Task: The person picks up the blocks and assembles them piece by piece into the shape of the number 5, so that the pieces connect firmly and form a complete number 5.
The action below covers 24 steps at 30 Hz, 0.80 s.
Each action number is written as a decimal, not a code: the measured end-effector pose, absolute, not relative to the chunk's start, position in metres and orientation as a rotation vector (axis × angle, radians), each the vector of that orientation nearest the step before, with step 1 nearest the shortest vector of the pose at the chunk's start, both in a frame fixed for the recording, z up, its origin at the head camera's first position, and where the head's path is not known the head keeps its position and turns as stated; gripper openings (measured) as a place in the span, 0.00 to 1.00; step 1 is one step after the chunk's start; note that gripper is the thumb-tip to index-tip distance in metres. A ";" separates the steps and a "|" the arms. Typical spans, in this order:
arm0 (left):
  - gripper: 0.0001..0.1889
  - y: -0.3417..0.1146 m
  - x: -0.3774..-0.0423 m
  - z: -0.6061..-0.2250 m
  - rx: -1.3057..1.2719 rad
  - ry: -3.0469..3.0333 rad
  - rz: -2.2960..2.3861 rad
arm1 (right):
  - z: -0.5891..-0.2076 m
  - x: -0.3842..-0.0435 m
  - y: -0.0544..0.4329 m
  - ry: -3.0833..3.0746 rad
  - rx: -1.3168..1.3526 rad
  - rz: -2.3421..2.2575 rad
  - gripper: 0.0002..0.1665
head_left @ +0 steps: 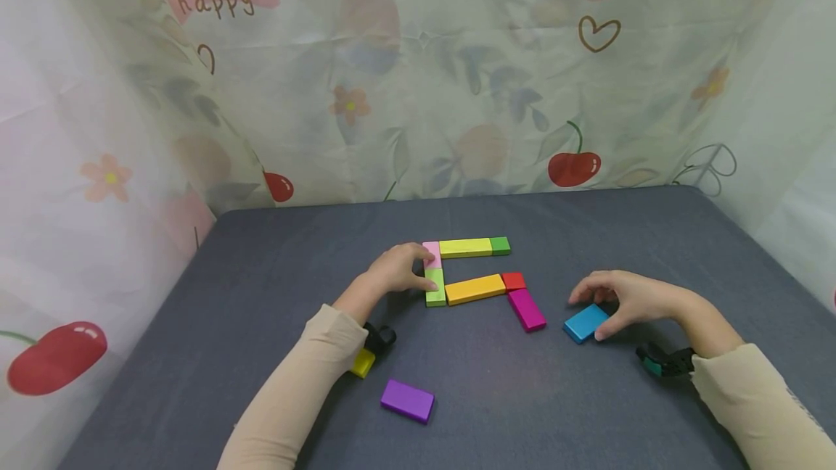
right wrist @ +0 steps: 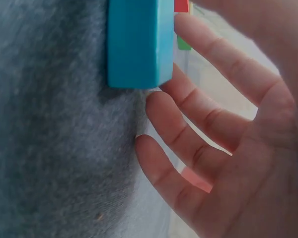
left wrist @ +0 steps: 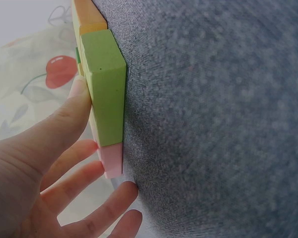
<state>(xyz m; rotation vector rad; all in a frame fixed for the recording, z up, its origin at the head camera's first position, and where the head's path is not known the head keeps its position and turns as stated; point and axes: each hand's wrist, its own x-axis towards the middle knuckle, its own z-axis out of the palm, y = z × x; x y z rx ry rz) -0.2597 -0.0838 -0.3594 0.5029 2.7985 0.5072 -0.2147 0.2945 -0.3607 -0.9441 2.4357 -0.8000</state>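
My left hand (head_left: 400,268) rests its thumb on the light green block (head_left: 435,289), with a fingertip on the pink block (head_left: 431,251) joined end to end with it. In the left wrist view the remaining fingers (left wrist: 109,208) spread loosely beside the blocks. Over the blue block (head_left: 585,323) at the right, my right hand (head_left: 630,301) has its thumb at the near edge and its other fingers beyond the far side. The right wrist view shows those fingers (right wrist: 188,104) relaxed and spread past the blue block's end; the thumb's tip is out of that view.
A yellow block (head_left: 465,248) and a green block (head_left: 499,246) extend from the pink one. An orange block (head_left: 474,289), red block (head_left: 514,281) and magenta block (head_left: 526,310) form a second row. Nearer lie a purple block (head_left: 408,400) and a yellow piece (head_left: 362,363) partly under the left sleeve.
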 end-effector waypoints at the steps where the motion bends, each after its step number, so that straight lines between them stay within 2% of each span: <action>1: 0.32 -0.084 -0.260 -0.359 0.503 2.799 0.505 | -0.361 -0.215 0.296 2.429 -0.956 -0.805 0.28; 8: 0.32 -0.084 -0.260 -0.359 0.494 2.796 0.501 | -0.365 -0.216 0.300 2.395 -1.054 -0.829 0.23; 24: 0.32 -0.084 -0.261 -0.359 0.490 2.787 0.506 | -0.366 -0.215 0.298 2.393 -0.998 -0.843 0.18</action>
